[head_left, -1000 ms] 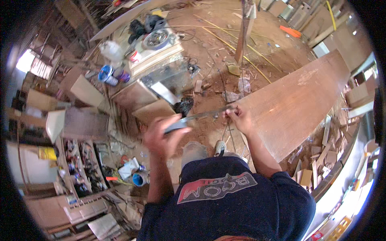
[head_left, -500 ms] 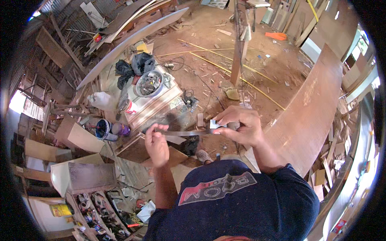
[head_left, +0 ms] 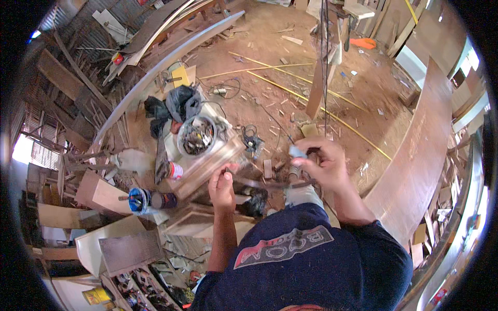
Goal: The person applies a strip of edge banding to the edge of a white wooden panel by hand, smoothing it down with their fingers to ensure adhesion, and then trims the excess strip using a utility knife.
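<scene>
My left hand is closed, with thumb and fingertips pinching one end of a thin, dark strip. The strip stretches to the right in front of my body and is smeared by motion. Its far end lies below my right hand, apparently apart from the fingers. Between the right thumb and fingers is a small, pale blue-white piece, too blurred to tell its kind. A foot in a shoe and a pale trouser leg show beneath the strip.
A bucket of scraps and black plastic bags stand on a board at left. Blue and dark containers stand nearer. A wooden post rises ahead. A large brown sheet leans at right. Yellow strips cross the littered floor.
My right hand has moved slightly right and come away from the strip, keeping the pale piece. My left hand has shifted right and a little down. The view has tilted slightly.
</scene>
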Demonstrator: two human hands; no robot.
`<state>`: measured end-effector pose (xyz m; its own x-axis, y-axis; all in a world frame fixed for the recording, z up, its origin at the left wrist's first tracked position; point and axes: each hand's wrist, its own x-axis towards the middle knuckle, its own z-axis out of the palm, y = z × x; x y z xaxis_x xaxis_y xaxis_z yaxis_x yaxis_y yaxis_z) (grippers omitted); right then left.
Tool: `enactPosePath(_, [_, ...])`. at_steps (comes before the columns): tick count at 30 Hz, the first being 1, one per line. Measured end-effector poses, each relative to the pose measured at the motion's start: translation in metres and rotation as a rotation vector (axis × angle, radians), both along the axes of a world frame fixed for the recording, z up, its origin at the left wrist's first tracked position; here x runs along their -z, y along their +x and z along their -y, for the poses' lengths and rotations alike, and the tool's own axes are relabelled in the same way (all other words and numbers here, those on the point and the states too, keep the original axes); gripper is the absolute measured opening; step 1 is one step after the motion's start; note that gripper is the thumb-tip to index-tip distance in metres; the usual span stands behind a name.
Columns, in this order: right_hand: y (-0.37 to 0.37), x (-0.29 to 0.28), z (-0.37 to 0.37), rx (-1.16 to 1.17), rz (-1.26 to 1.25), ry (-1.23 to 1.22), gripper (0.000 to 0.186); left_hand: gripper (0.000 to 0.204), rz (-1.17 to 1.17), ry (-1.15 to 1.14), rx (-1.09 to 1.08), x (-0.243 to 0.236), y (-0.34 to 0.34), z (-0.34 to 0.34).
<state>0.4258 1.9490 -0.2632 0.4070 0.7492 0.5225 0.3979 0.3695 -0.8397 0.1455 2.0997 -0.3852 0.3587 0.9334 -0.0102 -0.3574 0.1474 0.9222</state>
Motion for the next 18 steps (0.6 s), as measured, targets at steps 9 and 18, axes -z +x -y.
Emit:
enactPosePath(9, [0.195,0.026,-0.112,0.05,-0.546,-0.057,0.033,0.027,-0.042,-0.125,-0.102,0.023,0.173,-0.151])
enactPosePath(18, [0.31,-0.018,-0.221,0.015,-0.321,-0.11,0.039,0.029,-0.146,-0.154,-0.118,0.065,0.307,-0.265])
